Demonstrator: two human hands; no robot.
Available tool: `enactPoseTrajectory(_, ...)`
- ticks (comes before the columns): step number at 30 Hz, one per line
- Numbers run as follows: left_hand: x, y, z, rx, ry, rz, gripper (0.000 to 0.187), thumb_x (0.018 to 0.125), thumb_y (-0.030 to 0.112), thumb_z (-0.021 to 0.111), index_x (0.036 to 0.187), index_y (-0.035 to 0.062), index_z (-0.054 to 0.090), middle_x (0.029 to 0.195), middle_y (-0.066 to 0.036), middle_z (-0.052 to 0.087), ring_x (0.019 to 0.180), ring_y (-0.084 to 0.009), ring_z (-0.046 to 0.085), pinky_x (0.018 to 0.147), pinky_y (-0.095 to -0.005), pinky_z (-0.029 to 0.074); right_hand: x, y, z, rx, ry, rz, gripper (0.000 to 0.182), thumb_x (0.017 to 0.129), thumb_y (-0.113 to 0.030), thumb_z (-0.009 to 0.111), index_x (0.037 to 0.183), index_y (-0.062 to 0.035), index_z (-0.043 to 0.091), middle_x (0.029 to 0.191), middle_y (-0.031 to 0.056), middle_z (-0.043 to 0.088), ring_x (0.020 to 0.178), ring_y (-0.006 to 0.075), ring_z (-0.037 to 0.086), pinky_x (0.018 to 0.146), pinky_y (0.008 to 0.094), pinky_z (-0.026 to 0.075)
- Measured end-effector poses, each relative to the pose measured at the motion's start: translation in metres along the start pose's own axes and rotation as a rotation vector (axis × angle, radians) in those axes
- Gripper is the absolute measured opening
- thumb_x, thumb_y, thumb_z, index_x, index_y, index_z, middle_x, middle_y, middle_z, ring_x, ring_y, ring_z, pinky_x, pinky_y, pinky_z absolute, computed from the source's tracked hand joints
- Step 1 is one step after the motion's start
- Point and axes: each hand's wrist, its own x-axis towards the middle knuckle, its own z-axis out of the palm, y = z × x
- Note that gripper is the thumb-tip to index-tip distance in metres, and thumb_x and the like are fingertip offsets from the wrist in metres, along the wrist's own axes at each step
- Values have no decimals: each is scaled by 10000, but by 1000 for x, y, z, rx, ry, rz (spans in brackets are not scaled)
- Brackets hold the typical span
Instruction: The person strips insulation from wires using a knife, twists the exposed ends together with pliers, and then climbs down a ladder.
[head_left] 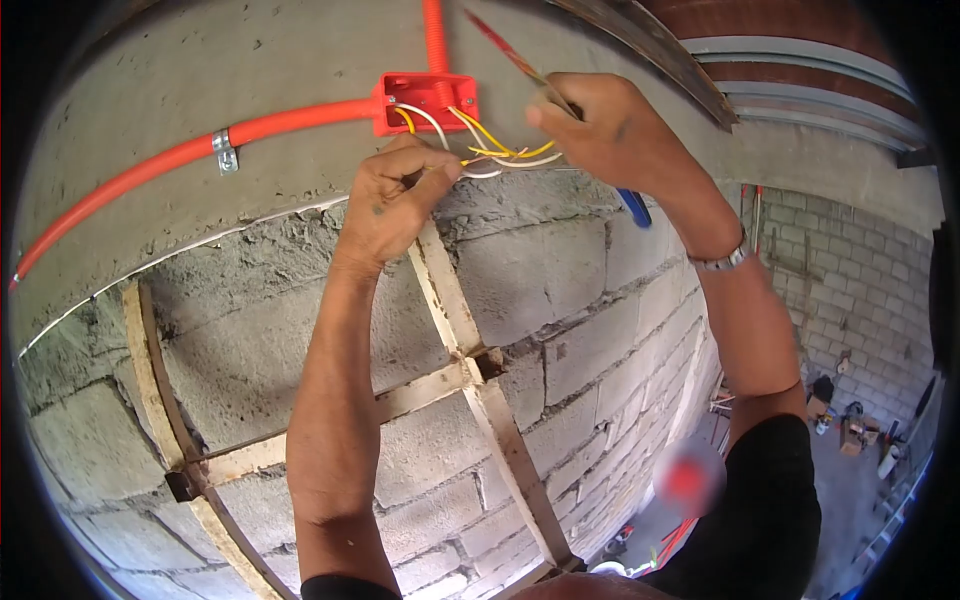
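Left hand [392, 200] pinches white and yellow wires [490, 150] from the red junction box [428, 100]; right hand [590, 125] grips a tool [632, 205].

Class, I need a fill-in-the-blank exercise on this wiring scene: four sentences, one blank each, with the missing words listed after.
1. The junction box on the beam is coloured ____.
2. The left hand pinches the ____ wire coming from the box.
3. The right hand wears a ____ on its wrist.
4. A metal ____ fastens the conduit to the concrete.

Missing words: red; white; watch; clip
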Motion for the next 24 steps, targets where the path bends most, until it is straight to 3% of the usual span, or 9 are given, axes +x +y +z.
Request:
enactPoseTrajectory(2,0,-1,1,-2,4,14,74,843,71,715,889,17,735,794,-4,580,744,-97,498,684,-246,404,14,-3,3,-29,0,-82,320,882,-291,663,797,16,631,539,18,425,519,107,398,488,300,360)
enactPoseTrajectory(7,1,-3,2,3,14,46,75,842,67,716,895,18,737,789,1,573,736,-91,494,676,-240,398,30,-6,18,-18,-387,-53,249,826,-184,667,697,24,622,562,57,477,534,126,425,531,334,391)
enactPoseTrajectory(11,0,-1,1,14,22,62,78,841,67,715,894,14,735,781,-2,567,740,-88,497,678,-241,403,32,1,31,-4,-397,-71,232,839,-178,658,713,16,637,560,38,508,531,108,450,513,303,387)
enactPoseTrajectory(13,-1,0,2,9,21,40,81,842,69,714,895,10,733,779,-3,564,742,-87,498,680,-242,404,29,0,34,320,-300,255,224,858,-182,646,736,6,643,576,1,526,524,85,461,496,259,366)
enactPoseTrajectory(16,0,1,5,-19,42,40,86,844,72,708,886,-2,727,776,-3,556,740,-93,495,678,-242,400,31,-1,31,594,-134,400,227,884,-196,637,755,-8,629,598,-26,513,515,71,443,477,234,336)
enactPoseTrajectory(18,-3,0,4,84,40,36,96,846,78,701,882,-9,721,784,-9,562,742,-104,499,680,-248,403,50,49,28,855,168,548,221,900,-193,624,762,-21,610,597,-17,500,504,78,438,461,243,322)
enactPoseTrajectory(20,-2,-3,2,110,33,56,109,862,100,701,906,3,724,788,-13,569,760,-114,503,706,-255,410,58,80,-4,844,520,619,218,921,-204,612,781,-38,602,599,-13,506,482,87,435,438,258,323)
enactPoseTrajectory(23,-3,-5,6,114,35,84,119,867,103,694,927,4,722,801,-24,588,775,-121,519,725,-264,424,22,108,-27,561,482,540,248,940,-218,585,814,-10,636,610,42,560,478,123,459,450,297,367)
enactPoseTrajectory(24,-3,-5,9,101,50,98,117,857,84,688,923,-8,716,812,-30,600,773,-118,531,718,-265,432,5,112,-28,504,321,628,313,969,-271,546,855,7,633,617,53,574,441,121,454,428,291,361)
